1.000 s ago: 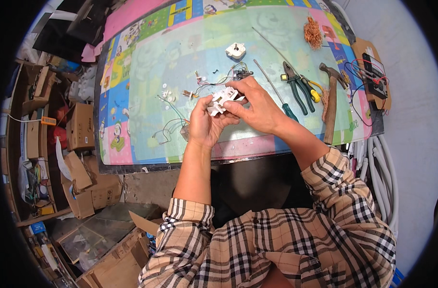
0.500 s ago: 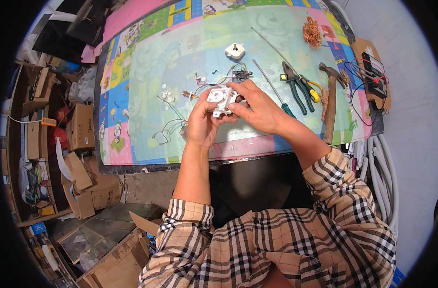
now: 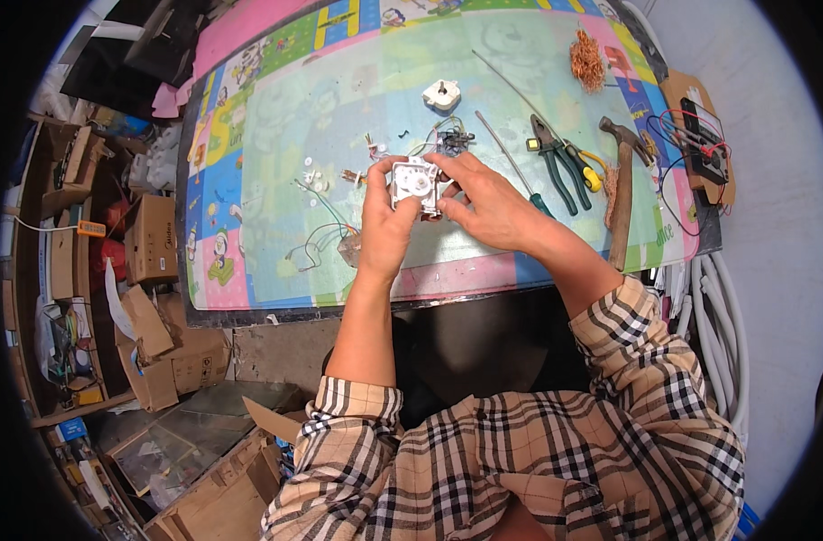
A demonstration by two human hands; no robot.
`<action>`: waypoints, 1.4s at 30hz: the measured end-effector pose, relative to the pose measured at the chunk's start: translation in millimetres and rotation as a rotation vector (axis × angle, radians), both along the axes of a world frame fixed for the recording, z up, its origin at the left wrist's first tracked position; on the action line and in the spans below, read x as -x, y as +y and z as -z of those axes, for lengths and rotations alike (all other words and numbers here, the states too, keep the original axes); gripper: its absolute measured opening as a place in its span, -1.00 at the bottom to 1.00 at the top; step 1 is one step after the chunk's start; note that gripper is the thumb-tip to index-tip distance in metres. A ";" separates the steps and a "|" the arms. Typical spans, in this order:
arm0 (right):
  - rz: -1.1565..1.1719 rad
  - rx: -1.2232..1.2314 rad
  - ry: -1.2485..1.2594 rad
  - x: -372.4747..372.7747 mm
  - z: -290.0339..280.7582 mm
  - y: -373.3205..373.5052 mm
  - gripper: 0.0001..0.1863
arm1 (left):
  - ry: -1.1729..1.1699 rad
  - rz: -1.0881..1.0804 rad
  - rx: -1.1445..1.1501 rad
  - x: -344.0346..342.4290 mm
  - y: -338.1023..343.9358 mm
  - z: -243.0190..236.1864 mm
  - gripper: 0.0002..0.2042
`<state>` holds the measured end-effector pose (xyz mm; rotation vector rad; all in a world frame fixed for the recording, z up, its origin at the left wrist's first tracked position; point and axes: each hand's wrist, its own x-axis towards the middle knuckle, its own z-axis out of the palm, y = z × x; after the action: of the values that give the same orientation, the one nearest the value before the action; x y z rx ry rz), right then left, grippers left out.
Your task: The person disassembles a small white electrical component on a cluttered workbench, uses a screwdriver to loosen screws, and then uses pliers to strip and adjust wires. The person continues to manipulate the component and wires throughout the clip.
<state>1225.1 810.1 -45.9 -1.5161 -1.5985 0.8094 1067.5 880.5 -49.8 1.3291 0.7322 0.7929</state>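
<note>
Between my two hands is a small white plastic gear housing [image 3: 414,181] with a round toothed wheel showing on its upper face. My left hand [image 3: 387,212] grips it from the left, the thumb across its lower part. The fingers of my right hand [image 3: 484,198] close on its right edge. Just beyond lie loose wires and a dark wired part [image 3: 455,140]. A second white housing [image 3: 441,96], with a dark hole on top, stands farther back. Small white gears [image 3: 313,179] lie to the left, and a copper-brown block with wires [image 3: 350,250] is beside my left wrist.
Right of my hands lie a green-handled screwdriver [image 3: 511,162], dark green pliers [image 3: 560,167], yellow-handled cutters [image 3: 593,176] and a wooden-handled hammer [image 3: 621,194]. A copper wire bundle [image 3: 587,63] sits far right. A black meter [image 3: 704,144] with leads rests at the table's right edge.
The housing has turned in my hands, so its geared face now looks up more squarely. My left thumb has shifted onto its lower part; the tools have not moved.
</note>
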 end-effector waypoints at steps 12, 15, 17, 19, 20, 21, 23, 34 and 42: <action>0.043 -0.035 -0.075 3.6 0.6 -0.2 -0.38 | 0.086 0.018 -0.251 2.6 3.3 14.6 -0.46; 0.059 -0.038 -0.068 2.7 2.7 0.1 -0.37 | 0.052 0.012 -0.227 -1.0 0.3 8.9 -0.39; 0.061 -0.047 -0.078 2.7 1.3 -0.4 -0.38 | 0.020 0.032 -0.138 -0.7 -1.7 4.1 -0.37; 0.057 -0.053 -0.106 2.6 -1.6 -0.6 -0.41 | -0.025 0.052 -0.059 -0.1 -2.6 1.6 -0.36; 0.064 -0.067 -0.113 3.1 -1.3 -0.2 -0.41 | -0.054 0.060 -0.024 0.2 -2.7 0.9 -0.37; 0.070 -0.081 -0.119 3.7 -0.5 0.2 -0.41 | -0.084 0.069 0.011 0.6 -2.8 0.2 -0.37; 0.089 -0.114 -0.132 3.8 1.0 0.0 -0.42 | -0.107 0.088 0.018 0.4 -3.4 -2.5 -0.42; 0.138 -0.211 -0.138 6.6 -0.9 0.1 -0.45 | -0.078 0.069 -0.039 0.4 -4.8 -0.7 -0.47; 0.197 -0.245 -0.164 -8.3 4.5 4.5 -0.46 | -0.111 0.034 0.039 5.8 1.3 -2.6 -0.42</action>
<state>1233.4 814.6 -50.4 -1.5614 -1.5696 0.3735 1061.7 881.9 -47.2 1.2496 0.6329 0.8144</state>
